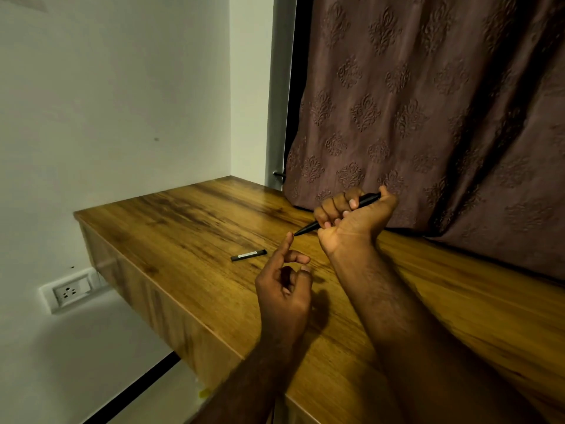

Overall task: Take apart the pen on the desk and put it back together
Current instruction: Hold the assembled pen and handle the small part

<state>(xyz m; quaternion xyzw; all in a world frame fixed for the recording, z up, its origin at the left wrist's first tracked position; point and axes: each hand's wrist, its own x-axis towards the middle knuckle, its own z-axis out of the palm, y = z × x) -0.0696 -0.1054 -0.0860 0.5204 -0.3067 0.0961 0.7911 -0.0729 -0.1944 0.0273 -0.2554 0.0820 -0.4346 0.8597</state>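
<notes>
My right hand (354, 215) is clenched round the pen (365, 199), palm turned up toward me, fingers curled over the barrel and the thumb by its back end; the pen is matte black, slim and round, tapering to a fine cone that sticks out below my fist and points down and left, held above the desk (183, 215). My left hand (284, 289) holds nothing; its fingers are loose and apart, the index finger straight with its tip just beside the pen's point, the others half bent, the thumb out to the side.

A short black piece (248, 255) lies flat on the desk, left of both hands and apart from them; it is a straight little tube with a pale strip along its side; whether that strip carries writing I cannot tell, it is too small.

The desk is glossy wood-grain laminate, warm brown with dark streaks, with a deep front edge of the same finish; it fits into a corner of plain white wall (122, 102). Behind my right hand hangs a dull brown curtain (428, 102), embossed with rows of leafy medallions, its folds resting on the desk's back edge. Low on the wall, left of the desk, sits a white socket (72, 290) with a switch; no lettering on it is readable.
</notes>
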